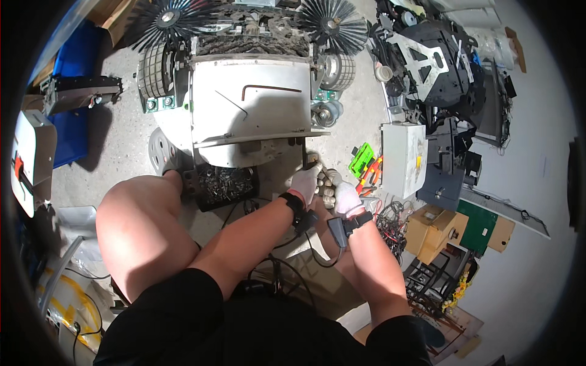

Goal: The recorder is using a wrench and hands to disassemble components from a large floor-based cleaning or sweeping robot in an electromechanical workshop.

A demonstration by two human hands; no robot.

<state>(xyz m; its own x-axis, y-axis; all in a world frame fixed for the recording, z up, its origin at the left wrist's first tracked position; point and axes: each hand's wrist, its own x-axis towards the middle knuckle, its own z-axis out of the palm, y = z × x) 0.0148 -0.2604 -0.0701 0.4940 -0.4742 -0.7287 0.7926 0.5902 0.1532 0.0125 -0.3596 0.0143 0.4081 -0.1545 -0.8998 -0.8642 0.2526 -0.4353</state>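
Note:
Both my hands wear pale work gloves with greyish fingers and are close together by the lower right corner of a white machine [210,110]. My left hand [307,182] has its fingers closed beside a dark upright bar [304,152] at the end of the machine's hinged white flap [256,140]. Just right of it, my right hand [342,192] is curled too, fingers toward the left. Whatever they grip is too small or hidden to name. A hex key [271,87] and a thin bent rod [231,102] lie on the machine's white top.
A black tray [226,186] of loose screws sits below the machine. Right of my hands lie a green case [361,158], red-orange-handled pliers [370,174] and tangled wires [390,226]. Farther right stand a grey metal box [397,160] and a cardboard box [430,232]. Round black brushes [332,24] flank the machine.

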